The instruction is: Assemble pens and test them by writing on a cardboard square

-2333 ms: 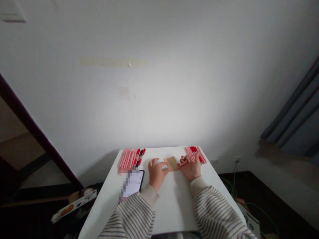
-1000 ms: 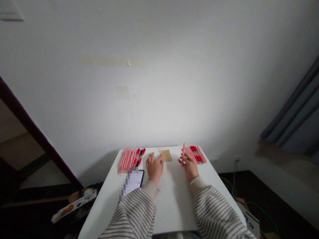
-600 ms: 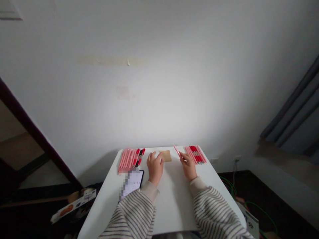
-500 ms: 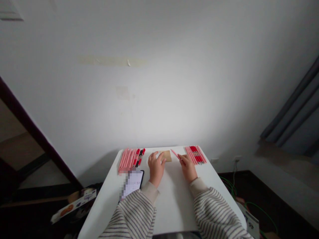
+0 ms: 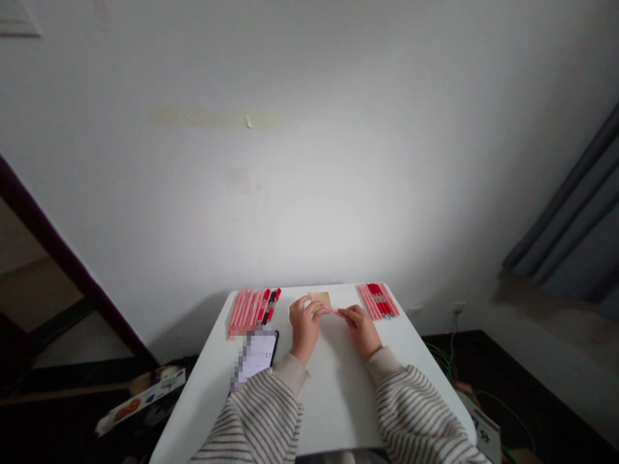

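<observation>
A slim pink pen lies crosswise between my two hands, just above the white table. My left hand pinches its left end between thumb and fingers. At the other end, the fingers of my right hand are closed round it. Behind the pen a small tan paper square rests on the tabletop, partly covered by my left hand. To the left is a row of pink, red and black pens. On the right side lies another row of pink and red pens.
A phone with a lit screen, partly blurred out, lies left of my left forearm on the white table. The wall rises behind the table's far edge. Green cables and boxes are on the floor.
My right hand has turned the pen from pointing away to lying level toward the left. My left hand has closed on its left end.
</observation>
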The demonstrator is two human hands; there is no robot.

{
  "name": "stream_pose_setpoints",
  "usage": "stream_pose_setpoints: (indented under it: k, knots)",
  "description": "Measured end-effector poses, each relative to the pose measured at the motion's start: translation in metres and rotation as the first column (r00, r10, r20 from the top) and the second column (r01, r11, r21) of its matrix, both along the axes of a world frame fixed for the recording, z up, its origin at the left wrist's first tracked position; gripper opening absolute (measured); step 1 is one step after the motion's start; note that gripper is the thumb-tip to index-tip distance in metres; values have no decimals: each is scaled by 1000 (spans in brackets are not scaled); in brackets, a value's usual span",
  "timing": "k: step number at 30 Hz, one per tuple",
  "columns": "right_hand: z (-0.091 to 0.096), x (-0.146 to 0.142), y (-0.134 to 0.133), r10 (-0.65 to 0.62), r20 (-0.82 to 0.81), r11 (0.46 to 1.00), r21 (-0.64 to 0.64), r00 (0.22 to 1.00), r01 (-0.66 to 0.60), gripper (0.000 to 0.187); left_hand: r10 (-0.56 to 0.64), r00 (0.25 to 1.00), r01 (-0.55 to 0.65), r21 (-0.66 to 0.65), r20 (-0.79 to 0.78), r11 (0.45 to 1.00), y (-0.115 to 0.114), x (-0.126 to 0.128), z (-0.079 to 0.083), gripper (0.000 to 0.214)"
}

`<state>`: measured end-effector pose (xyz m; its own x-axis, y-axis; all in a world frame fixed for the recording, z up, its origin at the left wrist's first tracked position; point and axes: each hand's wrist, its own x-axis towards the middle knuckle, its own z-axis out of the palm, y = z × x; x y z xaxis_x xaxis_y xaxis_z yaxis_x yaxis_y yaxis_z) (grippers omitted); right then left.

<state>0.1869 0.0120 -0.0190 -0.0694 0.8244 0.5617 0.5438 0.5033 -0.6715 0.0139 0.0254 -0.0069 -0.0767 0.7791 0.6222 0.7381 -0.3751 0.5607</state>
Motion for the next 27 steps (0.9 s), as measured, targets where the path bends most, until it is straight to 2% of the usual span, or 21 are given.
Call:
stream_pose_setpoints:
  k: [7, 13, 21, 27]
  knots:
    - [1, 3, 3, -1, -62, 1000, 4, 998, 2, 32, -9, 1000, 10, -35, 29, 999, -1, 0, 4, 11]
    - [1, 5, 6, -52, -123, 998, 22, 991, 55, 38, -28, 998, 30, -34, 61, 999, 0, -2, 8, 7]
    - [-1, 13, 4, -59, 6, 997, 43, 998, 58, 33, 9, 998, -6, -46, 69, 999, 6, -2, 9, 8]
    - [-3, 22, 4, -112, 4, 990, 91, 994, 111, 30, 88, 994, -83, -92, 60, 992, 8, 1, 10, 11]
